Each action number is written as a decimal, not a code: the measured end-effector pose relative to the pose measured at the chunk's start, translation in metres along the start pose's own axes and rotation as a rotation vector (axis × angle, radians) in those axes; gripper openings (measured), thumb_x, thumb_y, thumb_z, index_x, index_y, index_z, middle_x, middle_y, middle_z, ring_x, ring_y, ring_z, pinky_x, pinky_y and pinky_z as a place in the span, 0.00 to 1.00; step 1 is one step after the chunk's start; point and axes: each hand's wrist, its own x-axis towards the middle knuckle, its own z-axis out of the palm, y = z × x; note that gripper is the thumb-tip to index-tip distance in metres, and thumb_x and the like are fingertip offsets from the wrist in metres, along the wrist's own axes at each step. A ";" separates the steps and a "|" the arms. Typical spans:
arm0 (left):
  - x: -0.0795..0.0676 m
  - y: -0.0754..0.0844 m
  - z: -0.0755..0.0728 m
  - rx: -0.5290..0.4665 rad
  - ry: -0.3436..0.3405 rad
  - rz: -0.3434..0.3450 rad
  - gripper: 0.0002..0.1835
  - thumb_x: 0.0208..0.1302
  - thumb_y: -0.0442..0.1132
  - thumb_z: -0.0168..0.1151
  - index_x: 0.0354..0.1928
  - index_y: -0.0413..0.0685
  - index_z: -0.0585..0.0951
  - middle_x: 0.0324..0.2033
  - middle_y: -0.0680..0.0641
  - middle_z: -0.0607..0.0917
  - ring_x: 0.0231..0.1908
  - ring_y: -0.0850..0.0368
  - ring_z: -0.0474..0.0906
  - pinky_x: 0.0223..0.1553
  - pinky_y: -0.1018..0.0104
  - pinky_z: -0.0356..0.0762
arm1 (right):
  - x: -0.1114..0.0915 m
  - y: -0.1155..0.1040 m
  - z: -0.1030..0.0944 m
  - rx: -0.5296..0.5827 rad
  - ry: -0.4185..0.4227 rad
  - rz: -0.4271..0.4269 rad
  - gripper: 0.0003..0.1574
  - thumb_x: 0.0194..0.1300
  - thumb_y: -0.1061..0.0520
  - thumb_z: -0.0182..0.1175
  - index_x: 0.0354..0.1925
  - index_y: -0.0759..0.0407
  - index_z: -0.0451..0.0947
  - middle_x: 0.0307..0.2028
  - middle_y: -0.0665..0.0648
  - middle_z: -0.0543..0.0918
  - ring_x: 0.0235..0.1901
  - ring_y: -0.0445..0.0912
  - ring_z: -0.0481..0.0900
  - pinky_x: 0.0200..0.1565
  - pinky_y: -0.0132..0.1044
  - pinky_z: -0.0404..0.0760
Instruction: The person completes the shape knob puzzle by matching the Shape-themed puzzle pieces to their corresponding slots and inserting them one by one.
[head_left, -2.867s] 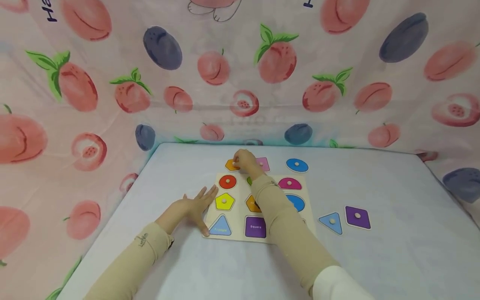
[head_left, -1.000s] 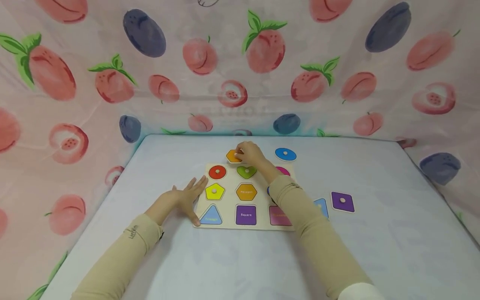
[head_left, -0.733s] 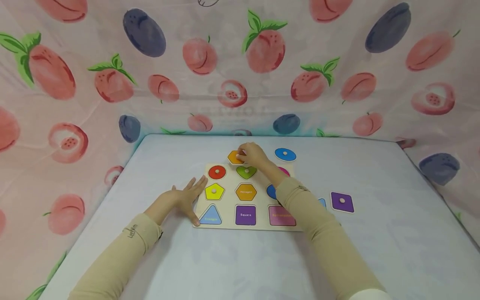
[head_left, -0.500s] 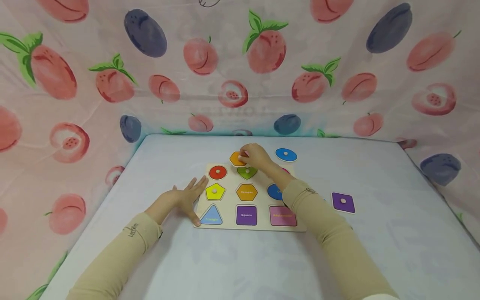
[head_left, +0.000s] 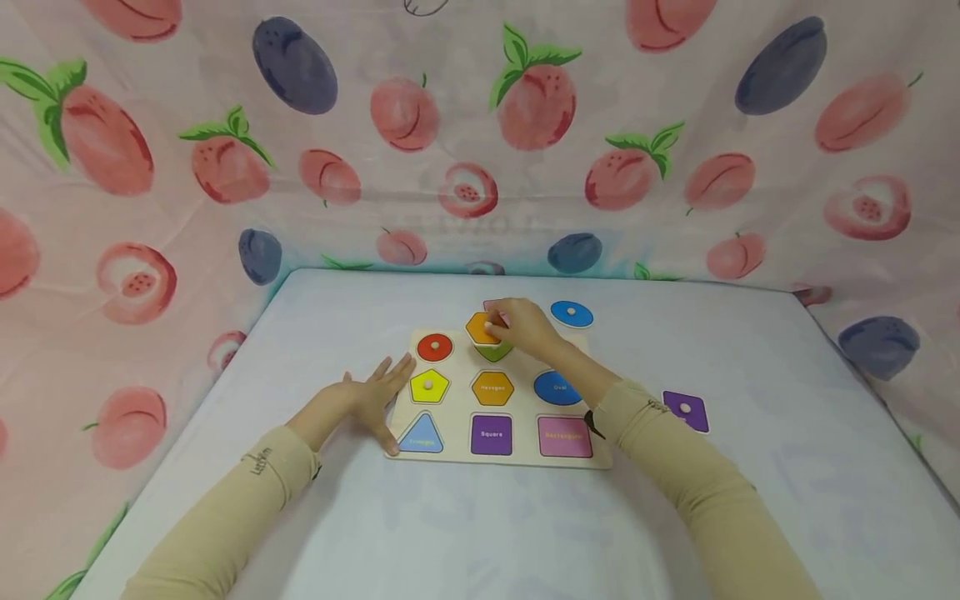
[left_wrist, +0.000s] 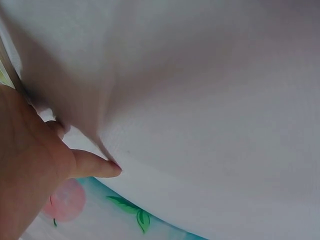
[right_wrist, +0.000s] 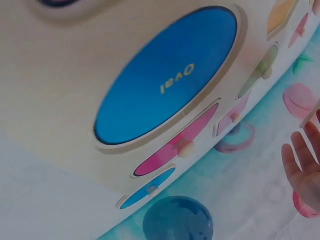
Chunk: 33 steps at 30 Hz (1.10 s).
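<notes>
Pinched in right hand point(head_left: 525, 327): orange hexagon piece point(head_left: 478, 327), held above far edge of cream puzzle board point(head_left: 457, 433), partly hiding green heart piece point(head_left: 493, 354). Left hand point(head_left: 371, 402) with fingers spread, against board's left edge. On board: red circle piece point(head_left: 432, 350), yellow pentagon piece point(head_left: 429, 390), printed hexagon recess point(head_left: 492, 388). On white tabletop point(head_left: 450, 533): blue oval piece point(head_left: 572, 315) beyond board, purple square piece point(head_left: 684, 412) right of board.

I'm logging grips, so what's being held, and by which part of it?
The right hand pinches the orange hexagon piece by its knob. The left hand, spread at the edge of the board, holds nothing.
</notes>
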 end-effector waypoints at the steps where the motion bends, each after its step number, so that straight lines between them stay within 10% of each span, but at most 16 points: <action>1: 0.000 0.000 0.000 -0.001 0.000 -0.001 0.75 0.34 0.58 0.78 0.74 0.52 0.33 0.74 0.47 0.30 0.73 0.41 0.25 0.58 0.21 0.29 | -0.003 0.000 -0.001 -0.008 0.008 -0.016 0.10 0.64 0.54 0.61 0.37 0.61 0.81 0.28 0.55 0.79 0.33 0.48 0.73 0.40 0.35 0.75; 33: 0.001 0.001 0.001 0.059 -0.014 0.015 0.75 0.33 0.62 0.76 0.74 0.52 0.32 0.74 0.47 0.29 0.73 0.40 0.25 0.57 0.19 0.34 | -0.062 -0.006 0.032 -0.052 -0.014 0.050 0.07 0.59 0.56 0.65 0.33 0.59 0.81 0.26 0.51 0.79 0.29 0.43 0.70 0.34 0.31 0.71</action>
